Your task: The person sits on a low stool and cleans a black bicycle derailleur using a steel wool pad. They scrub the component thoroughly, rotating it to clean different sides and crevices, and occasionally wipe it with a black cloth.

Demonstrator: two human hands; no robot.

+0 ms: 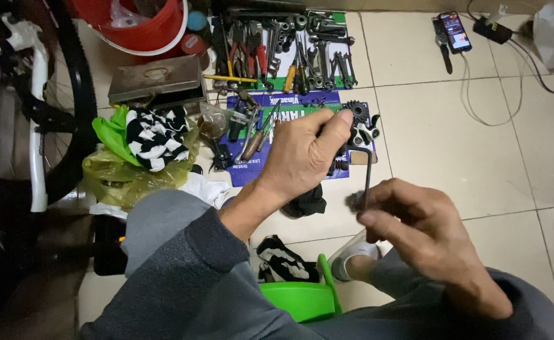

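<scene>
My left hand (305, 154) grips a black bicycle derailleur (360, 126) with small toothed pulley wheels, held up above the floor. An L-shaped black hex key (367, 170) runs from the derailleur down to my right hand (415, 226), whose thumb and fingers pinch its lower end. A small dark fuzzy bit (353, 201) shows by those fingertips. Grey sleeves cover both forearms.
Wrenches, pliers and screwdrivers (289, 50) lie on green and blue mats (289, 104) on the tiled floor. A metal box (157, 79), red bucket (141, 25), striped rag (157, 135) and bicycle wheel (69, 101) sit left. A phone (454, 30) with cables lies top right. A green stool (302, 299) is below.
</scene>
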